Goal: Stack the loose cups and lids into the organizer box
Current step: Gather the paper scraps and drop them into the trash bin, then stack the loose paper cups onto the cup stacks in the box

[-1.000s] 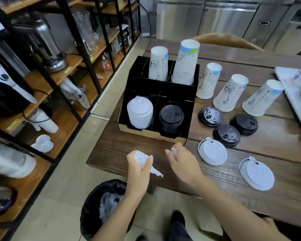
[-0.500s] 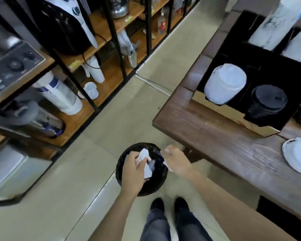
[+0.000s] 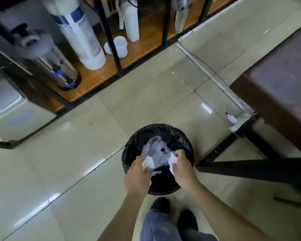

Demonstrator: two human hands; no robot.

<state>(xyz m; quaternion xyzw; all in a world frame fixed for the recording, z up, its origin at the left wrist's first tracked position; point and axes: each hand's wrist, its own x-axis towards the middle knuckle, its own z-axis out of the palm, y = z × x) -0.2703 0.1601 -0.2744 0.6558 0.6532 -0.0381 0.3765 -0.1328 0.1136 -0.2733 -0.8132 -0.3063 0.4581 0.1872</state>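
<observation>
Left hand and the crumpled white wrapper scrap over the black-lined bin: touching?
Touching. The head view shows the left hand with its fingers closed around the crumpled white wrapper scrap, above the black-lined bin.

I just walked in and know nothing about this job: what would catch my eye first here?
Two bare hands, left and right, each pinching white scraps over a black-lined bin on the tiled floor, with clear plastic already inside. Behind, at upper left, a shelf holds a tall white sleeve.
</observation>
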